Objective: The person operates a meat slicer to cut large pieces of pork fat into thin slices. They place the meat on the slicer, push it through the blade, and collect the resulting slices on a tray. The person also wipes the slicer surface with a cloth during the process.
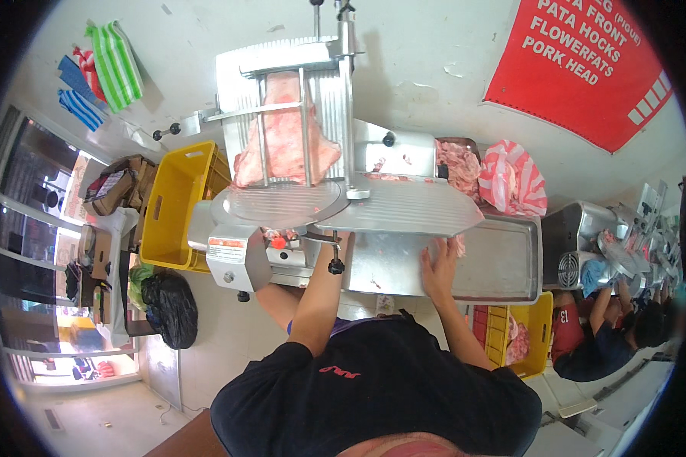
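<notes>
A metal meat slicer (404,209) stands in front of me, with a large slab of pale pink, fatty meat (286,126) behind the bars of its ribbed carriage. My left forearm (328,293) reaches up to the slicer's round plate, and the left hand is hidden beneath it. My right hand (439,268) rests with fingers stretched on the edge of a flat metal surface (381,263) below the long plate. A small piece of pink meat (459,244) shows beside its fingertips; I see no grip on it. A shallow metal tray (503,286) lies right of that hand.
A yellow crate (164,217) stands left of the slicer, a black plastic bag (170,308) below it. Behind the tray are meat pieces (459,164) and a red-striped bag (513,179). Another yellow crate (543,331) holds meat. At far right a co-worker (602,343) works by another machine (575,236).
</notes>
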A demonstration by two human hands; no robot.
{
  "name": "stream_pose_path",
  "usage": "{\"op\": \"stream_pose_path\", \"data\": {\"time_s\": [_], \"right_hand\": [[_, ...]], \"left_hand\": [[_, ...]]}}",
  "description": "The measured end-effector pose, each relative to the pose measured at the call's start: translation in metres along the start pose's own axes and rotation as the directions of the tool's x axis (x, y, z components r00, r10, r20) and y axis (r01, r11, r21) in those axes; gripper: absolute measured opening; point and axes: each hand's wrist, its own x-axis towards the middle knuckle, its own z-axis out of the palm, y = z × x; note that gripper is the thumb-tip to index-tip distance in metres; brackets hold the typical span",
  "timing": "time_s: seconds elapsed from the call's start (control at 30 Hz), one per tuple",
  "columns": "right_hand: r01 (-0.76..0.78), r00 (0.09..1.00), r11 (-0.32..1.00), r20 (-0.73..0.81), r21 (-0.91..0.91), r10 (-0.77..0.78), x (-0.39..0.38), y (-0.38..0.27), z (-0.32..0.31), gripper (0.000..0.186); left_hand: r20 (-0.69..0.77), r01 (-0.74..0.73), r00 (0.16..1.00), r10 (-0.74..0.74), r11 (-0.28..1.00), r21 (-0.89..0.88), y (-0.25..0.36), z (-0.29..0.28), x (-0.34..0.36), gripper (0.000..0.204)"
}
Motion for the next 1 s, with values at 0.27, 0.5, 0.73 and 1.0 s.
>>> {"op": "stream_pose_path", "data": {"time_s": [0.27,0.5,0.73,1.0], "right_hand": [[-0.013,1.0,0.998,0.024,0.056,0.012,0.0,0.005,0.002,0.045],[-0.02,1.0,0.997,0.016,0.078,0.019,0.002,-0.002,-0.001,0.045],[-0.063,0.997,0.995,0.059,0.076,0.059,-0.001,0.001,-0.001,0.043],[-0.042,0.999,0.996,0.013,0.081,0.041,-0.001,0.009,0.005,0.041]], "left_hand": [[0.006,0.014,1.0,-0.014,1.0,-0.02,0.005,-0.001,0.004,0.021],[0.011,0.019,1.0,-0.018,0.999,-0.049,0.007,-0.003,0.005,0.022],[0.019,0.037,0.999,-0.035,0.995,-0.09,-0.001,-0.003,0.003,0.023],[0.027,0.063,0.998,-0.06,0.994,-0.089,-0.004,-0.004,0.0,0.024]]}}
